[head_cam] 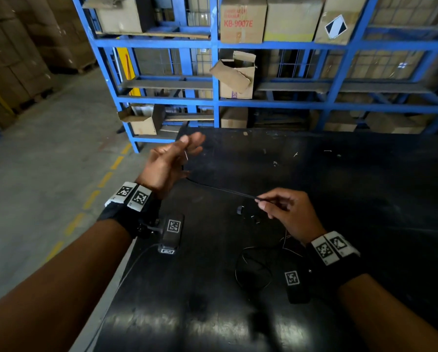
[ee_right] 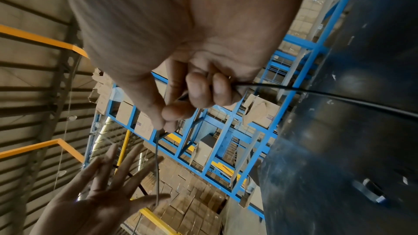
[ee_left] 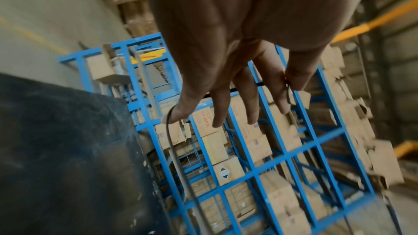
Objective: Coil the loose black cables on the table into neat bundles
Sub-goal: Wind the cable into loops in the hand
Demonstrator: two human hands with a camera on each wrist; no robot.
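A black cable stretches in the air between my two hands above the black table. My left hand is raised at the table's far left corner, fingers straight and spread. In the left wrist view the cable is pinched by the thumb against the index finger, passes behind the fingers and bends round the little finger. My right hand pinches the cable between thumb and fingertips; the right wrist view shows this grip and the cable trailing on towards the table.
A thin loose wire lies looped on the table near my right wrist. A small black piece sits just left of my right hand. Blue racking with cardboard boxes stands behind the table. Concrete floor lies past the left edge.
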